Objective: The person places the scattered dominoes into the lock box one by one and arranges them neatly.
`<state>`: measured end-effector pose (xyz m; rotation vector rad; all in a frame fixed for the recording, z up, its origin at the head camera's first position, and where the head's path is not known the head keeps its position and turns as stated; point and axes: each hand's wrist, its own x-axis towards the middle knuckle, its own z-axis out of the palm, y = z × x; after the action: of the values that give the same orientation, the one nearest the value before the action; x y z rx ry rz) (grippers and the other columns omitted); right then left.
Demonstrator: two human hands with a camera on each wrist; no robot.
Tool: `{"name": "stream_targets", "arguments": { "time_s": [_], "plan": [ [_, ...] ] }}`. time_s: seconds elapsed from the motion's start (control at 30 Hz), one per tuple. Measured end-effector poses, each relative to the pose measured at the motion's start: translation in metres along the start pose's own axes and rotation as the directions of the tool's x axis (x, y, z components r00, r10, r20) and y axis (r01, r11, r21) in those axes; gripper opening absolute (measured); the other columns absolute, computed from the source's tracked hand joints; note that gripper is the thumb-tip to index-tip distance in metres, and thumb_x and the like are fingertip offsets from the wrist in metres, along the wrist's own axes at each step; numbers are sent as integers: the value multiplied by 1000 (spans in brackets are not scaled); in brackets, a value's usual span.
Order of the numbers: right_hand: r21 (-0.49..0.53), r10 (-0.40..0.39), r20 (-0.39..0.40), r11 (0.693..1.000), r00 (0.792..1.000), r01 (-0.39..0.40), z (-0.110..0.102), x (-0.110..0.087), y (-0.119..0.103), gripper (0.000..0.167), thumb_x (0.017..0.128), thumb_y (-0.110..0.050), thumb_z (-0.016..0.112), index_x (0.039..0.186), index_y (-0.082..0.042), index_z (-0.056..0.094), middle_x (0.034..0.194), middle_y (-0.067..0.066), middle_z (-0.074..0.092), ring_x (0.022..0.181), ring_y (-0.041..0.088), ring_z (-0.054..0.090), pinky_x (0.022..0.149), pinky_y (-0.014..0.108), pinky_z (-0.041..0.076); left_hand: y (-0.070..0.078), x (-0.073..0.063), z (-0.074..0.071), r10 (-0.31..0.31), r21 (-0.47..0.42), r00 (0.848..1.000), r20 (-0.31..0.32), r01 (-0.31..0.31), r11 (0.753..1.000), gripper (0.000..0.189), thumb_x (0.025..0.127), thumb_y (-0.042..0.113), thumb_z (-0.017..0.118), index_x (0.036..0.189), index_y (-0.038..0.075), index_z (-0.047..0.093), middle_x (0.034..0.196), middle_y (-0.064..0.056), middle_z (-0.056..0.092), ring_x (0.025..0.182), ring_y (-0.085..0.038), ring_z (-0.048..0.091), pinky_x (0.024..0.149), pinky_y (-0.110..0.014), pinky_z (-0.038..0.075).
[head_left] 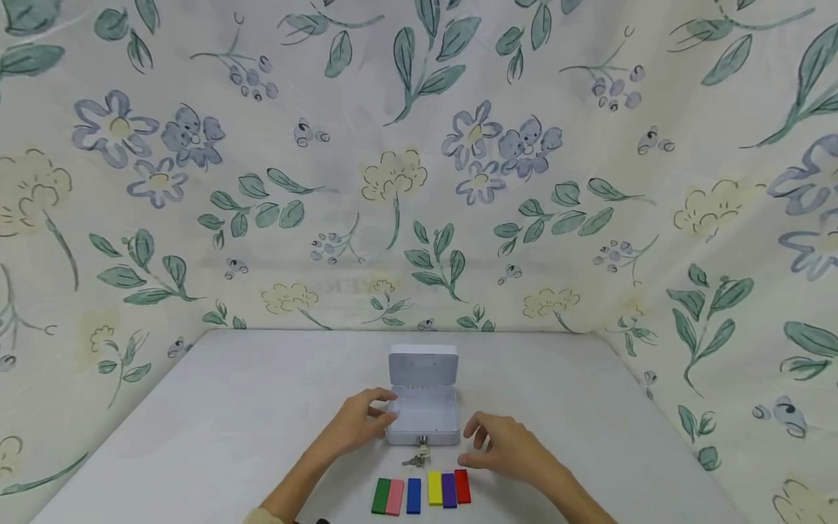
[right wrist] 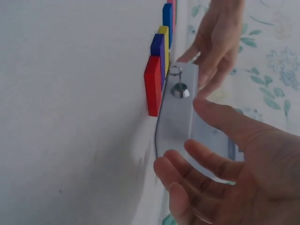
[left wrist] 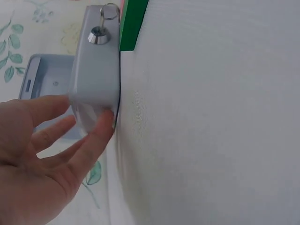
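Observation:
A light grey metal cash box (head_left: 424, 411) sits on the table with its lid (head_left: 423, 367) raised at the back. A key on a ring (head_left: 422, 453) hangs from the lock (left wrist: 99, 35) on its front. My left hand (head_left: 358, 422) is at the box's left side, fingers relaxed, fingertips at its wall and lower edge. Close to the right front corner is my right hand (head_left: 507, 446), its fingers loosely bent and holding nothing. In the right wrist view, its fingertips (right wrist: 164, 166) overlap the box's end.
Several flat coloured blocks lie in a row in front of the box: green (head_left: 381, 496), pink (head_left: 394, 497), blue (head_left: 414, 495), yellow (head_left: 435, 487), purple (head_left: 448, 490) and red (head_left: 463, 486). A white cloth covers the table (head_left: 262, 407). Floral fabric (head_left: 419, 182) hangs behind and at both sides.

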<state>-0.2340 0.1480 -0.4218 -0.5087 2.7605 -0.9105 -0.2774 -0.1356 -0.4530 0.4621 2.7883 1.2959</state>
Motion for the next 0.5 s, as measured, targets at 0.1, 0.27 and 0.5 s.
{"name": "stream_targets", "arguments": {
  "time_s": [0.1, 0.27, 0.5],
  "plan": [
    [16, 7, 38, 1000, 999, -7, 3, -2, 0, 37, 77, -34, 82, 101, -14, 64, 81, -3, 60, 70, 14, 53, 59, 25, 46, -1, 3, -1, -39, -33, 999, 6, 39, 999, 36, 92, 18, 66, 127, 8, 61, 136, -20, 56, 106, -31, 66, 74, -34, 59],
    [29, 24, 96, 999, 995, -27, 9, -3, 2, 36, 76, -32, 83, 101, -14, 64, 77, -3, 59, 68, 13, 53, 59, 24, 46, -3, 6, -2, -96, -117, 994, 50, 101, 988, 38, 92, 16, 67, 129, 7, 61, 140, -23, 52, 106, -31, 66, 75, -37, 60],
    [59, 44, 151, 997, 988, -54, 12, -7, 2, 36, 74, -27, 85, 101, -14, 64, 74, -1, 58, 66, 13, 52, 58, 24, 43, -10, 10, -5, -109, -204, 990, 95, 126, 971, 46, 91, 19, 68, 135, 8, 56, 142, -21, 52, 110, -33, 64, 76, -37, 60]
  ]
}}
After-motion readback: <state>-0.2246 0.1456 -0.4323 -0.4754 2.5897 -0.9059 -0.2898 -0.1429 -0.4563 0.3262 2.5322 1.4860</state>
